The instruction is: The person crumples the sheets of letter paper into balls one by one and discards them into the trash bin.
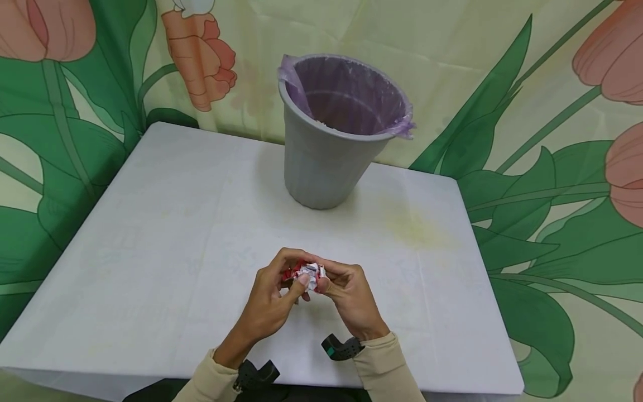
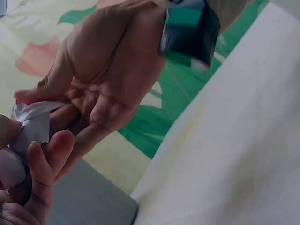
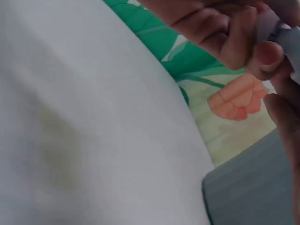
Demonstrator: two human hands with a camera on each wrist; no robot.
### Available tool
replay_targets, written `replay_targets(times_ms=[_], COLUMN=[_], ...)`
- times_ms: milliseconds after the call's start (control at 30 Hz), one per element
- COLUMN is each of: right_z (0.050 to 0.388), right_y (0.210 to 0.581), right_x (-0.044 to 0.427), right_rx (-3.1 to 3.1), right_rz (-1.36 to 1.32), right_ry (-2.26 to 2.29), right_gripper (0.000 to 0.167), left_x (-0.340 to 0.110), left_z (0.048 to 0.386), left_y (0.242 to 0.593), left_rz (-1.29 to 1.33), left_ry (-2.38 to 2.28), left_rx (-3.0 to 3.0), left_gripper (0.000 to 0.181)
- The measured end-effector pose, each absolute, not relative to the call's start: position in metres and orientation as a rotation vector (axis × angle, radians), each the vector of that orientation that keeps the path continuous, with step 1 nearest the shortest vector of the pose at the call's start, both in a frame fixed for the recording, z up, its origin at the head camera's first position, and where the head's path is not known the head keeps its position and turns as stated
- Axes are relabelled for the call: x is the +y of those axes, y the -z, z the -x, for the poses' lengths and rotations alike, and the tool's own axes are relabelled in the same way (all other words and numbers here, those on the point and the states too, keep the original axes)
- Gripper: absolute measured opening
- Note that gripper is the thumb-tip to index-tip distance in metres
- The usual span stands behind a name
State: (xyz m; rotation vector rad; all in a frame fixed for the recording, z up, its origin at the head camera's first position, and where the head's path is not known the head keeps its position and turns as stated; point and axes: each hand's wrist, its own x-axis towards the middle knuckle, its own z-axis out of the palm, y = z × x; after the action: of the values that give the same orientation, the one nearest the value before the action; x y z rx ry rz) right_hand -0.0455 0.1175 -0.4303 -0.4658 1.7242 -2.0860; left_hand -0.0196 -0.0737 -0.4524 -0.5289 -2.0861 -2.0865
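Observation:
A crumpled piece of red and white paper [image 1: 312,274] is held between both hands above the front of the table. My left hand [image 1: 268,304] grips its left side, thumb pressed on the white face and fingers curled behind. From the right, my right hand [image 1: 354,296] pinches it between thumb and fingers. In the left wrist view the paper [image 2: 35,129] shows its pale side, partly covered by fingers. Only a bit of the paper [image 3: 293,44] appears at the right edge of the right wrist view. The fingers hide much of the wad.
A grey bucket [image 1: 324,167] lined with a purple plastic bag [image 1: 346,92] stands at the back of the white-covered table [image 1: 176,251]. Some small pale bits show inside it. Behind hangs a floral curtain [image 1: 482,67]. Each wrist carries a black camera strap.

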Motion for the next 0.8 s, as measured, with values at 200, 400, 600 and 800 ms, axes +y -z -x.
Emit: replay_targets(times_ms=[200,400,600,800], right_z=[0.038,0.034,0.032,0.026], right_y=[0.43,0.434,0.439,0.439], right_x=[0.103,0.086,0.074,0.063], right_rx=[1.977,2.121,2.152,2.118], right_rz=[0.42,0.425,0.363,0.212], right_ry=[2.196,2.35,2.517,2.638], right_gripper=[0.044,0.026,0.026,0.032], left_x=[-0.069,-0.066,-0.061,-0.052], left_z=[0.019,0.02,0.018,0.015], left_y=[0.457,0.46,0.46,0.46], left_rz=[0.491,0.432,0.237,0.05], left_ry=[2.101,2.076,2.156,2.137], left_rx=[-2.046,-1.999,-1.977,-1.905], left_gripper=[0.03,0.028,0.05,0.061])
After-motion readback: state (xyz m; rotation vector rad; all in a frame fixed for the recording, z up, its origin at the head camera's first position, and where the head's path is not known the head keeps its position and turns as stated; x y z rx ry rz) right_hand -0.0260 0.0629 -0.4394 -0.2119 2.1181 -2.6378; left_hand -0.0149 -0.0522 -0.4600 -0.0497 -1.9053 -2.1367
